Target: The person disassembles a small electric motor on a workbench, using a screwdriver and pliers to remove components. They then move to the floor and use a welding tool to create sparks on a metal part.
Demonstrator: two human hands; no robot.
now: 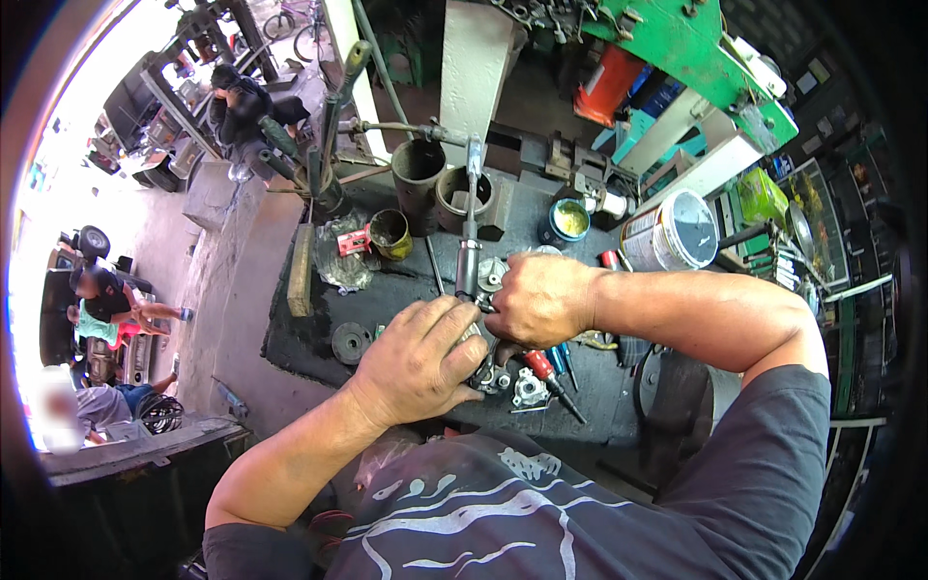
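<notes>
My left hand [420,360] is closed over a metal part [490,375] near the bench's front edge; its fingers hide most of it. Beside it my right hand [543,300] is curled into a fist against the same work, and whatever it grips is hidden. A long metal rod with a thick cylindrical end [468,263] reaches from the back down to my fingertips. Just right of the part lie a red-handled screwdriver [543,367], a blue-handled tool [558,360] and a small cast metal piece [530,389].
Behind my hands stand an oily tin [391,235], metal cylinders [419,179], a blue tub of yellow grease [568,221] and a white bucket [669,232]. A round disc [351,343] and wooden block [302,271] lie left. Other people [246,111] are off at the left.
</notes>
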